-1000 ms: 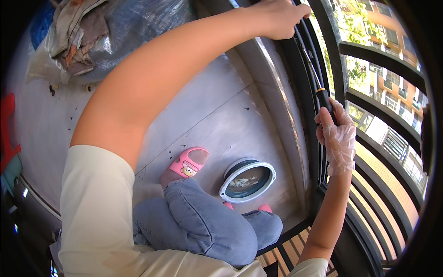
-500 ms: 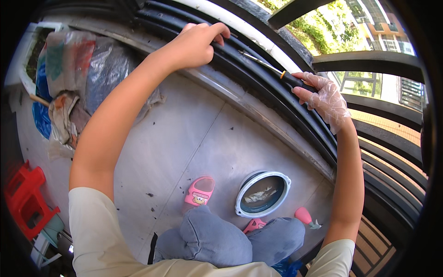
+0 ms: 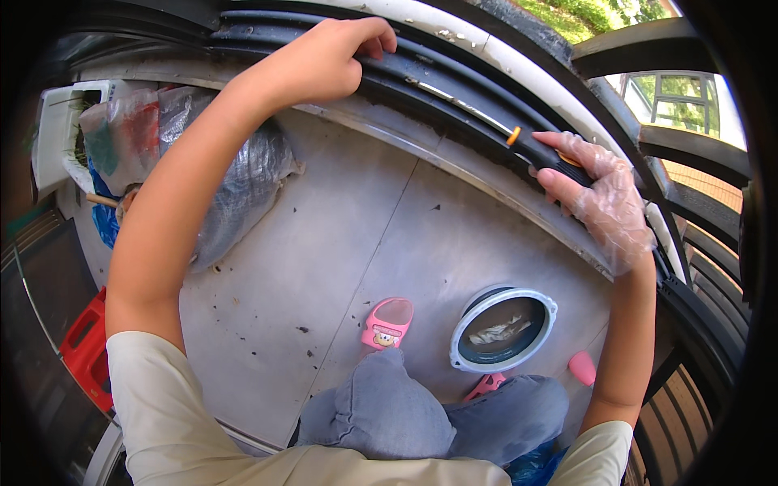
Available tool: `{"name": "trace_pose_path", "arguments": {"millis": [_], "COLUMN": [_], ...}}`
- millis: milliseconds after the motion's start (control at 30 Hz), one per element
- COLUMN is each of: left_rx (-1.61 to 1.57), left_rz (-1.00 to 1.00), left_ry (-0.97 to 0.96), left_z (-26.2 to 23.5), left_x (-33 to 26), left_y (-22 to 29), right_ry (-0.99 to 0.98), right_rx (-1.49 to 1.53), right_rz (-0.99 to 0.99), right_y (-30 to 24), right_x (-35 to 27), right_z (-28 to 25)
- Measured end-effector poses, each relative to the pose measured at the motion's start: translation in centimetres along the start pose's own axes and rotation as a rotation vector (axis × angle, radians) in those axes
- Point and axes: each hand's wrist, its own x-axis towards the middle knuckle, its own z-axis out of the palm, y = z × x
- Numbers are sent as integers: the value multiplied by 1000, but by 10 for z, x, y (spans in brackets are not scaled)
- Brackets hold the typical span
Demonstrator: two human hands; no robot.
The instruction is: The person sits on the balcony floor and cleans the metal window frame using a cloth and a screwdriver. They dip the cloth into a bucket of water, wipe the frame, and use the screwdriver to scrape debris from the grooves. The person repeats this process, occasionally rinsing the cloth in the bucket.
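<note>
I see my bare left hand (image 3: 328,61) up at the top of the view, its fingers curled over the edge of the dark window track (image 3: 454,85) and pressing on it, holding nothing else. My right hand (image 3: 596,198), inside a thin clear plastic glove, is closed around the black handle of a screwdriver (image 3: 519,138); the orange collar sits just beyond my fingertips and the metal shaft lies along the groove of the track, pointing toward my left hand, its tip well short of it. Pale grit shows on the frame just above the shaft. Below, on the grey tiled floor (image 3: 340,235), a round basin with a pale rim (image 3: 504,328) stands near my knees, with some whitish scraps inside it. A pink slipper (image 3: 387,322) is on my foot just left of the basin, and I can see blue denim over my knees. To the left, crumpled plastic bags (image 3: 235,186) lie against the wall, and a red crate (image 3: 85,348) sits at the far left edge.
</note>
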Motion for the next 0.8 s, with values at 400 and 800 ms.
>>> {"name": "trace_pose_path", "arguments": {"millis": [400, 800], "left_rx": [-132, -118], "left_rz": [-35, -81], "left_ry": [-53, -245], "left_z": [-4, -12], "left_x": [3, 18], "left_y": [21, 14], "right_ry": [60, 54], "right_rx": [104, 137], "right_rz": [155, 194], "right_y": [39, 60], "right_x": [-68, -111], "right_z": [-11, -7]}}
